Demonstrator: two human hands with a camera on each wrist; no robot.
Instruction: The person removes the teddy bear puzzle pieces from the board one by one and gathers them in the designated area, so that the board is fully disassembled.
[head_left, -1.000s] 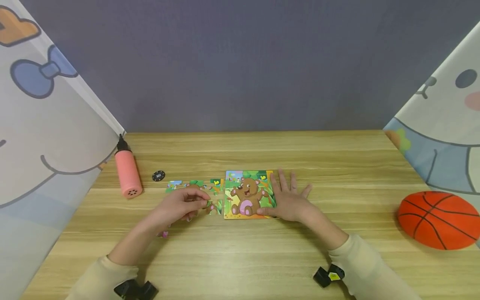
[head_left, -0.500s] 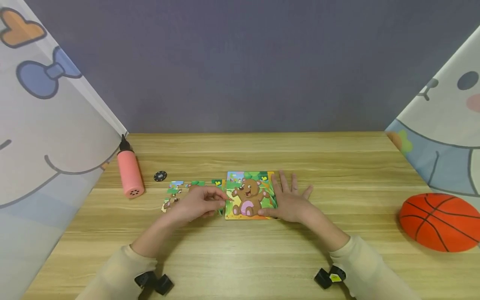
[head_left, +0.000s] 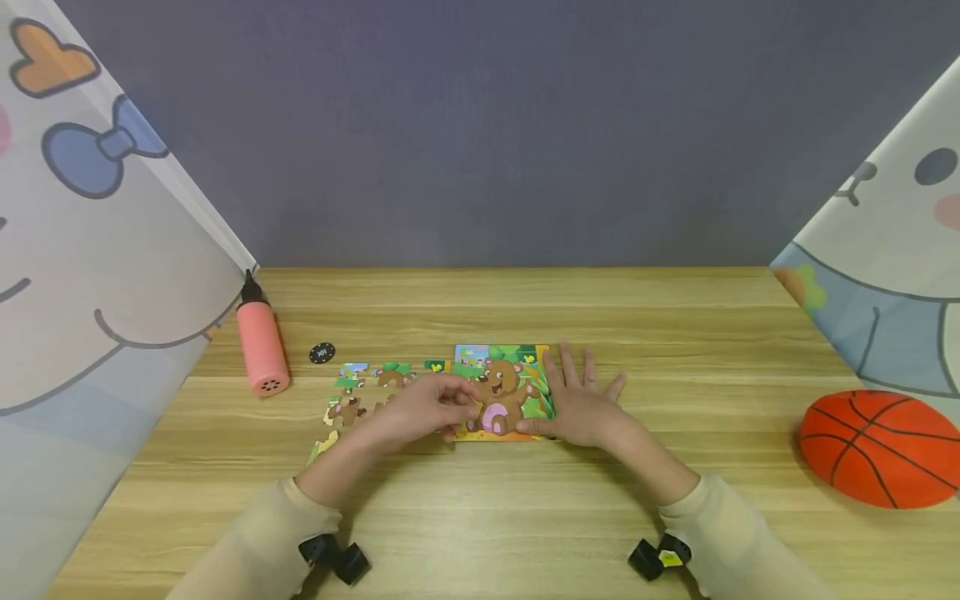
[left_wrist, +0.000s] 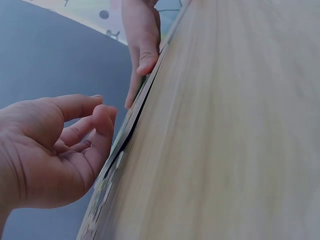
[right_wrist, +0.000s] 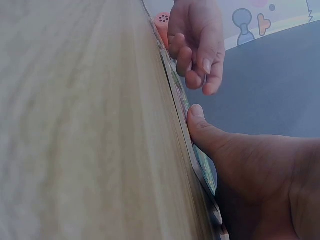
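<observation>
A square bear picture board (head_left: 498,383) lies flat on the table. My right hand (head_left: 583,408) rests on its right side with fingers spread and the thumb across the lower right corner. Over the board's left edge hovers my left hand (head_left: 429,408), its fingers loosely curled. In the left wrist view the left thumb and index fingertips (left_wrist: 102,111) come close together, and nothing shows between them. Several loose jigsaw pieces (head_left: 347,411) with bear and green scenery lie left of the board, partly hidden under the left hand and forearm.
A pink hand pump (head_left: 262,350) with a black nozzle lies at the far left, with a round black chip (head_left: 322,353) to its right. At the right edge sits an orange basketball-patterned ball (head_left: 881,450). A grey panel (head_left: 510,142) closes off the table's back.
My left hand has moved right, from over the jigsaw pieces to the bear board's left part, uncovering more pieces. The right hand stays on the board. The head view has shifted slightly.
</observation>
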